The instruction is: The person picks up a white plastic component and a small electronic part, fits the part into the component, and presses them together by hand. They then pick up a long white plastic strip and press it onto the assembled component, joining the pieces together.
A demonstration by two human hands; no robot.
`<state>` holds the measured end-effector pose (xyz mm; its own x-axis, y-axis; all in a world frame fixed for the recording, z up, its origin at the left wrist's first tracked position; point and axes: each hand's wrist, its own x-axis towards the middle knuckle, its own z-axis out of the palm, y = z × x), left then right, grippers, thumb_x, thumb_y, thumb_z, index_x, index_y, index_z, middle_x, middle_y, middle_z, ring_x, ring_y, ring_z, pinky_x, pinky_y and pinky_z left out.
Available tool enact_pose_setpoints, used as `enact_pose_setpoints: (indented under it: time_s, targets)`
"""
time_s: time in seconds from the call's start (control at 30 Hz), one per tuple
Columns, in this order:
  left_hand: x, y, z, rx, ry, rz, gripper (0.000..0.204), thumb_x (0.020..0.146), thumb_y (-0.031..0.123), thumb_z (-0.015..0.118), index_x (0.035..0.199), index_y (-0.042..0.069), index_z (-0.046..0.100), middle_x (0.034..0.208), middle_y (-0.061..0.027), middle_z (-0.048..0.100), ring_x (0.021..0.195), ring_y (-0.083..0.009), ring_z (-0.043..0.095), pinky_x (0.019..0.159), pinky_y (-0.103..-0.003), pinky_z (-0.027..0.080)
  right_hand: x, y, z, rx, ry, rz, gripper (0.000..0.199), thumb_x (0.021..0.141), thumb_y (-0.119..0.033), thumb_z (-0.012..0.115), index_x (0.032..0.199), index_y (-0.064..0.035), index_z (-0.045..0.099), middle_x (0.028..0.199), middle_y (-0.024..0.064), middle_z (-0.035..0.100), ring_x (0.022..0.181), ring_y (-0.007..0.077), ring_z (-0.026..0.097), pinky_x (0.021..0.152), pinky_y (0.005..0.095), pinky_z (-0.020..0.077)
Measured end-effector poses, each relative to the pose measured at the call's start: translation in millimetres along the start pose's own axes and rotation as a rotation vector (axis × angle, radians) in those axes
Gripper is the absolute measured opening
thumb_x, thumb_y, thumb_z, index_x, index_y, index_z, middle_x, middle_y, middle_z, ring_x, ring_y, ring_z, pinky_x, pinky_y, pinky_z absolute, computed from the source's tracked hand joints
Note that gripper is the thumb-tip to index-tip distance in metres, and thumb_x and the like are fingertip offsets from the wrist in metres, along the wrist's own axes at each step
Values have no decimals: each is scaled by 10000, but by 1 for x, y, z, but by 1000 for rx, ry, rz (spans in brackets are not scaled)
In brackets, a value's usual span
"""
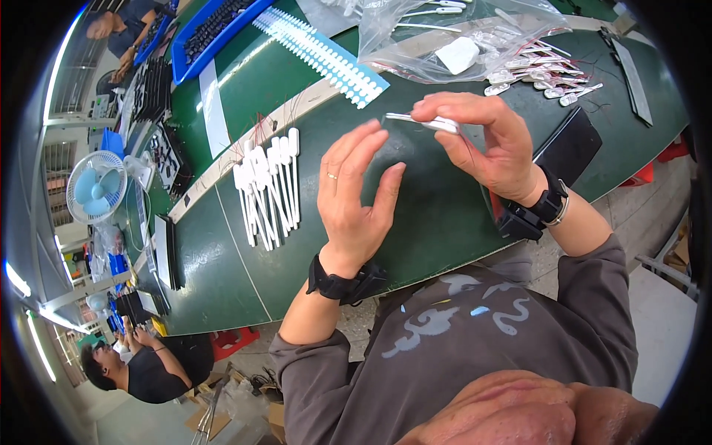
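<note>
Head view, single frame. Right hand (489, 144) is up over the green table (437, 215), thumb and fingertips pinched on a slim white stick-shaped part (424, 121). Part lies roughly level, its free end poking out left of the fingers, above the table surface and not touching it. Dark watch on that wrist.

Left hand (356, 196) sits just left of and below the part, palm open, fingers spread and pointing up, gripping nothing. Fingertips are near the part's free end, but can't tell if they touch it. Ring on one finger, black band (343, 283) on the wrist.

Left of the left hand: batch of white stick parts (268, 194) laid side by side on the table, rounded heads up, well apart from both hands.

Far side of the table: clear plastic bag (452, 41) with a white block and more small white pieces inside; loose white pieces with thin red wires (545, 81) spill out to its right. Long strip of white and blue pieces (322, 52) runs diagonally left of the bag. Blue tray (211, 33) with dark contents beyond that.

Black flat object (567, 144) lies just behind the right wrist. Small fan (96, 187) at far left edge. Other people at upper left and lower left, faces not relevant.
</note>
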<state>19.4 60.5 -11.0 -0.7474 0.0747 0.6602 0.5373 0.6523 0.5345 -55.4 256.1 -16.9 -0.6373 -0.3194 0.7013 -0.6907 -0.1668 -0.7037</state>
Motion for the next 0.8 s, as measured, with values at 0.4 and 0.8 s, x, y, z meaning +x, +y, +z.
enact_pose_setpoints:
  time_s: [0.4, 0.8]
  targets:
    - [-4, 16, 2, -237, 25, -166, 376, 759, 49, 842, 1101, 36, 686, 969, -74, 707, 827, -226, 642, 743, -324, 535, 2, -2, 0, -269, -223, -81, 329, 785, 46, 772, 1093, -38, 691, 949, 91, 718, 851, 250, 682, 734, 336, 550]
    - [-7, 3, -2, -208, 28, -178, 118, 839, 6, 756, 937, 34, 695, 873, -55, 708, 753, -203, 632, 667, -306, 503, 0, 1, 4, -201, -336, -6, 272, 786, 3, 794, 1041, -30, 706, 947, 91, 718, 842, 252, 685, 711, 330, 549]
